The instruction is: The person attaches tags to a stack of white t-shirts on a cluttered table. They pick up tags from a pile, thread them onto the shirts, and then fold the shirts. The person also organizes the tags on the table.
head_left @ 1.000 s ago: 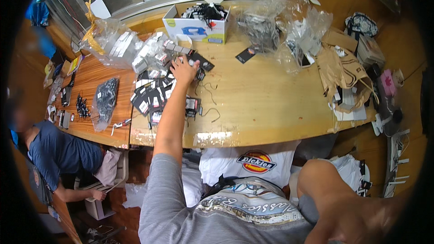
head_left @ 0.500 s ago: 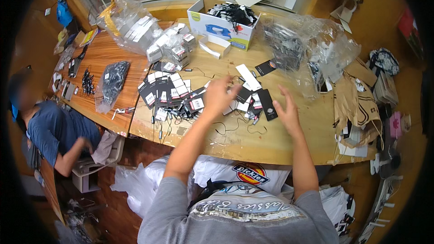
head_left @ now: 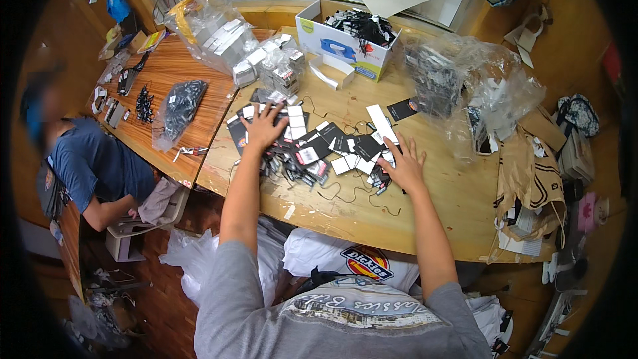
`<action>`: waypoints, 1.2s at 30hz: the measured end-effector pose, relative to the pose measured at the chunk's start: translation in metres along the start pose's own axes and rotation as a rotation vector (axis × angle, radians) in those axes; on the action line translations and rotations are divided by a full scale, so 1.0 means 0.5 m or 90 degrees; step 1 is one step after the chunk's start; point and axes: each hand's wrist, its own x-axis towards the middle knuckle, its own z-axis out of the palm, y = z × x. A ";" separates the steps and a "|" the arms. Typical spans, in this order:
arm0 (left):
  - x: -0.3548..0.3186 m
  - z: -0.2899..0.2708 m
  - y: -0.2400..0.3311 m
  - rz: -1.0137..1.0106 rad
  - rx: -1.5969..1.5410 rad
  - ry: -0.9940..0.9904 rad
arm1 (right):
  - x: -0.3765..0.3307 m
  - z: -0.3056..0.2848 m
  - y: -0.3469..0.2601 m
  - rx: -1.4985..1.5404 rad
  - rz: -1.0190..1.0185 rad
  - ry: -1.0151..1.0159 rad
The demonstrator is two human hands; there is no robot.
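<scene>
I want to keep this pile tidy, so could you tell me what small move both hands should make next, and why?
Probably draw both hands inward to gather the tags. The left hand lies flat on the pile's left edge, the right hand on its right, and the black and white tags are scattered loosely between them on the table.

Both arms outstretched, left hand and right hand splayed flat.

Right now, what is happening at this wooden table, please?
A person in a grey shirt leans over the light wooden table with both hands spread flat on a scattered pile of small black and white card tags with strings. The left hand presses the pile's left side, the right hand its right side. Behind stand an open white cardboard box and clear plastic bags.
</scene>
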 end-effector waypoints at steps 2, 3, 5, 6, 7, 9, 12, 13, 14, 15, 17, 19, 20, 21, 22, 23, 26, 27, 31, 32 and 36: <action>-0.037 0.011 0.062 0.023 -0.012 -0.005 | -0.021 -0.001 0.023 -0.012 -0.011 0.008; -0.054 0.017 0.099 0.034 -0.021 -0.009 | -0.031 -0.002 0.038 -0.018 -0.014 0.012; -0.087 0.038 0.175 0.075 -0.037 -0.008 | -0.055 -0.004 0.062 -0.017 -0.016 0.013; -0.097 0.047 0.212 0.095 -0.030 0.006 | -0.062 -0.006 0.072 -0.011 -0.014 0.011; -0.105 0.056 0.247 0.116 -0.025 0.022 | -0.070 -0.011 0.084 -0.004 -0.012 0.011; -0.105 0.071 0.296 0.155 -0.034 0.031 | -0.078 -0.020 0.105 0.016 0.004 0.022; -0.084 0.046 0.322 0.133 -0.187 -0.058 | -0.099 -0.052 0.126 0.063 0.102 0.099; -0.085 0.033 0.308 0.139 -0.277 0.021 | -0.116 -0.070 0.133 0.093 0.081 0.168; -0.102 -0.009 0.300 0.128 -0.321 0.077 | -0.138 -0.090 0.145 0.123 0.064 0.237; -0.124 -0.047 0.282 0.107 -0.295 0.141 | -0.160 -0.102 0.153 0.157 0.044 0.305; -0.157 -0.053 0.189 0.039 -0.298 0.130 | -0.211 -0.114 0.156 0.170 0.090 0.336; -0.241 -0.051 0.138 -0.011 -0.233 0.106 | -0.247 -0.099 0.147 0.227 0.111 0.343; -0.290 -0.044 0.123 -0.013 -0.204 0.101 | -0.258 -0.085 0.129 0.278 0.105 0.333; -0.329 -0.026 0.117 0.055 -0.193 0.109 | -0.265 -0.072 0.108 0.328 0.106 0.327; -0.367 -0.009 0.111 0.120 -0.182 0.118 | -0.269 -0.064 0.071 0.345 0.042 0.306; -0.395 -0.006 0.116 0.138 -0.175 0.124 | -0.273 -0.056 0.026 0.362 -0.020 0.286; -0.437 0.035 0.096 0.052 -0.229 0.224 | -0.274 -0.005 -0.087 0.351 -0.291 0.159; -0.446 0.040 0.089 0.009 -0.228 0.254 | -0.271 0.005 -0.119 0.310 -0.400 0.128; -0.478 0.010 0.094 0.029 -0.172 0.229 | -0.273 0.060 -0.204 0.152 -0.530 0.132; -0.484 0.022 0.083 0.060 -0.178 0.229 | -0.272 0.068 -0.215 0.105 -0.558 0.154; -0.502 0.026 0.088 0.052 -0.223 0.304 | -0.268 0.109 -0.219 0.035 -0.570 0.197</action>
